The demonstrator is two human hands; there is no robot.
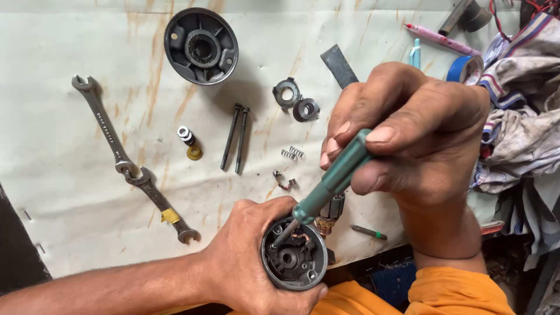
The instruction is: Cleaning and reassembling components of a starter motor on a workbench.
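Far left on the stained white bench sheet (70, 175) lie two open-ended spanners (125, 160), end to end and untouched, one with a yellow band near its lower jaw. Behind them, far centre-left, sits a round grey housing (200, 45), open face up. Right of the spanners rest a small bush on a brass washer (189, 143), two long through-bolts (235, 139) side by side, then two ring-shaped fittings (296, 100), a pair of small coil springs (293, 153) and a bent metal clip (283, 182). Near centre, your left hand (245, 262) cups the round grey end cap (293, 261), fingers wrapped tight about its rim, open face towards you, off the bench edge. Your right hand (408, 134) pinches the green-handled screwdriver (332, 181) between thumb and closed fingers; its blade angles down-left into the cap's upper left, beside a copper-coloured part. Judgement: the step in hand is working a fastener or brush fitting inside the cap. Next move calls for a steady cap, tip seated square, light pressure so it does not slip onto the copper. Whether the tip is seated cannot be told. Far right: blue tape roll (464, 69), heaped rags (519, 116).
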